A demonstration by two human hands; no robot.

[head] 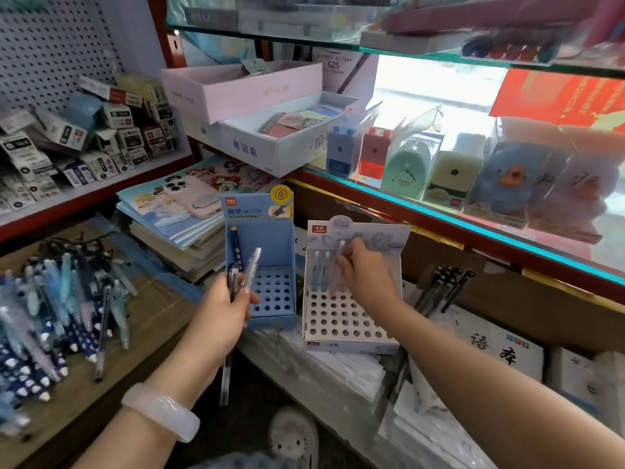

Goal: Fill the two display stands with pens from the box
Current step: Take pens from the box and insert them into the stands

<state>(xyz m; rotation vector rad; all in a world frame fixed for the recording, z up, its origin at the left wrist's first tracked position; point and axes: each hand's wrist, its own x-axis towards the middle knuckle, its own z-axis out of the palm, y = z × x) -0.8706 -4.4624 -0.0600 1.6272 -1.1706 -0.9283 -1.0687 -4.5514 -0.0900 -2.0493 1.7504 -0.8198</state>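
Observation:
Two display stands sit side by side on wrapped stock: a blue stand (270,292) on the left and a white stand (341,319) on the right, both with rows of round holes. One dark blue pen (236,247) stands in the blue stand's back left corner. Two pale pens (321,269) stand in the white stand's back row. My right hand (367,272) pinches a third pale pen (337,265) upright over that back row. My left hand (225,311) grips two pens (248,270), one clear and one dark, in front of the blue stand.
A heap of loose blue and patterned pens (50,319) lies on the cardboard box at the left. Stacked booklets with a phone (192,198) on top sit behind the blue stand. Black pens (443,286) lean right of the white stand. A glass shelf edge (473,228) overhangs above.

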